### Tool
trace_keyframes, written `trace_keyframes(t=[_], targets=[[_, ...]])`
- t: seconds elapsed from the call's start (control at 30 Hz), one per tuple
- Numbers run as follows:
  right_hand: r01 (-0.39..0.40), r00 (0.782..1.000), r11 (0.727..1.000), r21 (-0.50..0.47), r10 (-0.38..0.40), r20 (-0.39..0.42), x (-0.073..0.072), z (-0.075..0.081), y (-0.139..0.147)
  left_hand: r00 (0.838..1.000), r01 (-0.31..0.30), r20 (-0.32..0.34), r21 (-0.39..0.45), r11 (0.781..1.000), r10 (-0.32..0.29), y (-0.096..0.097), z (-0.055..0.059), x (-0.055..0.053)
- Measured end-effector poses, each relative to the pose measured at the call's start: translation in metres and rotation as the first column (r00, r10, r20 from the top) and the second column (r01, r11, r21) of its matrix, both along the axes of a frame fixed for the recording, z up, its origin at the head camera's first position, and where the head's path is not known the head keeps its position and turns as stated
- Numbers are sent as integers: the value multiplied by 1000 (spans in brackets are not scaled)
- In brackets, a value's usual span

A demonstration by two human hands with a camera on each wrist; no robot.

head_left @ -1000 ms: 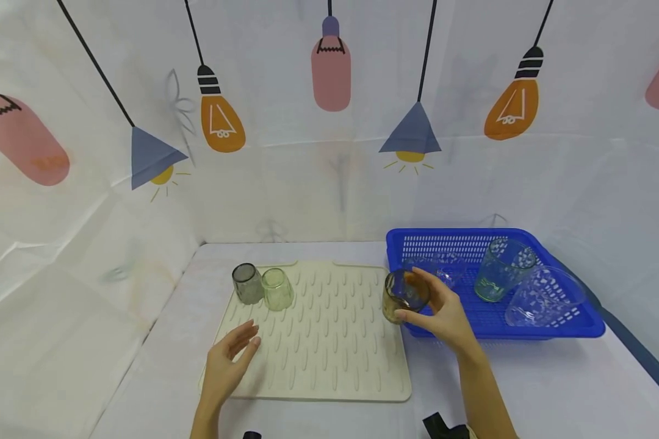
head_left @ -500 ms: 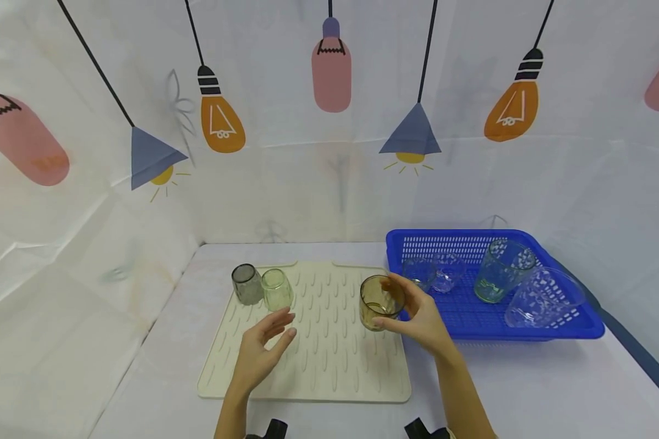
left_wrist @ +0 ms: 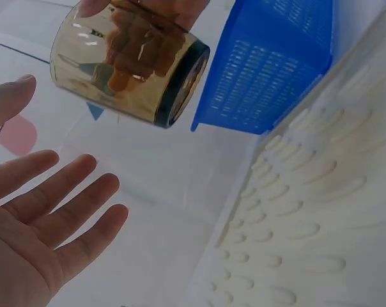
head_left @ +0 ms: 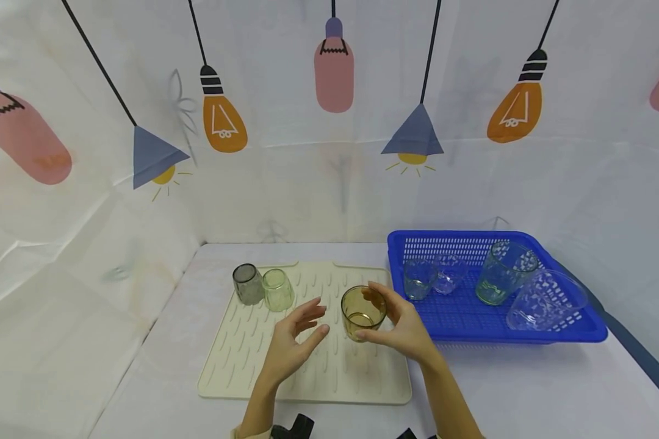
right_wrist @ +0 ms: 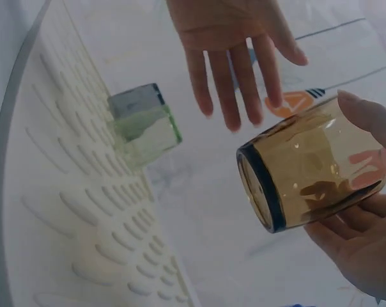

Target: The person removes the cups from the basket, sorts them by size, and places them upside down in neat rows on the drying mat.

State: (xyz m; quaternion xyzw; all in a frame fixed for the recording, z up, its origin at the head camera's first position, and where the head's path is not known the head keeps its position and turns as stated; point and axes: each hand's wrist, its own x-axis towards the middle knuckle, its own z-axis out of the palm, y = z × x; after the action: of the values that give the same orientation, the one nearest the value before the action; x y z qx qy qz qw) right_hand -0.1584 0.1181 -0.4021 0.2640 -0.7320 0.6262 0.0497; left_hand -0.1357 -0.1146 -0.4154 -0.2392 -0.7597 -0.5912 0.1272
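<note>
An amber glass (head_left: 357, 311) is gripped in my right hand (head_left: 403, 329), mouth up, above the cream ribbed drying mat (head_left: 307, 381). In the right wrist view, the thumb and fingers hold the amber glass (right_wrist: 308, 173) by its sides, its thick base clear of the mat. My left hand (head_left: 291, 347) hovers to the left of it with fingers spread, apart from the glass and holding nothing; the left wrist view shows that palm (left_wrist: 27, 236) bare. At the mat's back left corner, a grey glass (head_left: 248, 285) and a pale green glass (head_left: 277, 291) stand upside down side by side.
A blue plastic basket (head_left: 450, 334) stands right of the mat. Inside it are several clear glasses, among them a tall greenish glass (head_left: 502, 274) and a leaning clear glass (head_left: 543, 302). Behind the white table hangs a cloth (head_left: 285, 189) printed with lamps.
My right hand has carried the amber glass left, from the basket's edge to over the mat. My left hand has moved right towards it, still empty.
</note>
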Motion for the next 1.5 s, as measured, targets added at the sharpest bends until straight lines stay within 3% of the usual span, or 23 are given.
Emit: trace_keyframes(t=[0.13, 0.3, 0.5, 0.67, 0.83, 1.03, 1.17, 1.3, 1.37, 1.5], targets=[[-6, 1000, 1000, 18, 6, 9, 0, -1, -4, 999, 37, -7, 21, 999, -37, 8, 5, -2], [-11, 1000, 999, 40, 10, 14, 2, -2, -9, 999, 42, 29, 25, 999, -43, 20, 9, -4], [24, 1000, 996, 84, -23, -8, 3, -5, -16, 998, -2, 63, -43, 999, 4, 31, 10, -4], [64, 996, 988, 143, -53, -77, 3, -9, -20, 995, -11, 98, -123, 992, 23, 34, 11, -4], [117, 984, 966, 232, -81, -158, 5, -8, -26, 991, -44, 115, -243, 969, 74, 35, 16, -4], [179, 971, 943, 280, -123, -207, 7, -7, -32, 984, -96, 107, -364, 926, 144, 40, 22, -3], [164, 971, 939, 302, -99, -218, 8, -9, -34, 977, -148, 72, -461, 875, 203, 42, 26, -2], [143, 972, 942, 303, -77, -221, 8, -9, -34, 968, -230, -26, -503, 833, 251, 43, 26, -2], [140, 972, 944, 299, -73, -224, 8, -8, -35, 962, -263, -67, -484, 834, 264, 43, 25, -1], [120, 976, 948, 296, -58, -210, 8, -8, -32, 958, -285, -92, -419, 862, 272, 43, 21, -1]])
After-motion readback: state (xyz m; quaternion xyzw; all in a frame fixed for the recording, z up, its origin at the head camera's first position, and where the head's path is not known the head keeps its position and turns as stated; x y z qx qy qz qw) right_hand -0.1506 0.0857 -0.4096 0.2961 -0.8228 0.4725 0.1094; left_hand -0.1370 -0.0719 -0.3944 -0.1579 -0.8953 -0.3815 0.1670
